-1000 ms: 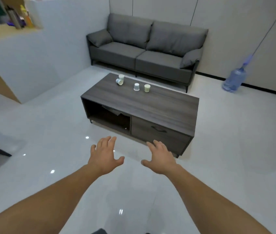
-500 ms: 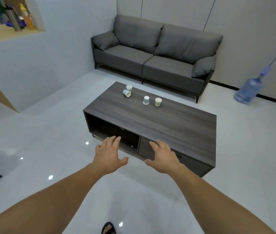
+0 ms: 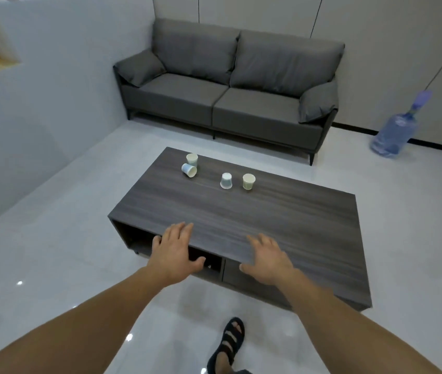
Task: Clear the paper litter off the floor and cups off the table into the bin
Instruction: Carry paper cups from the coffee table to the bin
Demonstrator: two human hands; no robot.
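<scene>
Left hand [image 3: 172, 251] and right hand [image 3: 267, 259]: fingers spread, holding nothing, above the table [image 3: 282, 225] near edge; four cups [image 3: 226, 181] at far side.

- The left hand [image 3: 174, 252] and the right hand [image 3: 267, 259] reach, fingers straight and spread, over the near edge of the dark table [image 3: 282, 225].
- On its far part: a far upright cup [image 3: 192, 159], just beside it a tipped cup [image 3: 189, 170], then to the right an upside-down cup [image 3: 226, 181] and a right upright cup [image 3: 248, 181].
- Beyond is a grey sofa [image 3: 228, 103].
- A blue water bottle [image 3: 394, 133] stands far right.
</scene>
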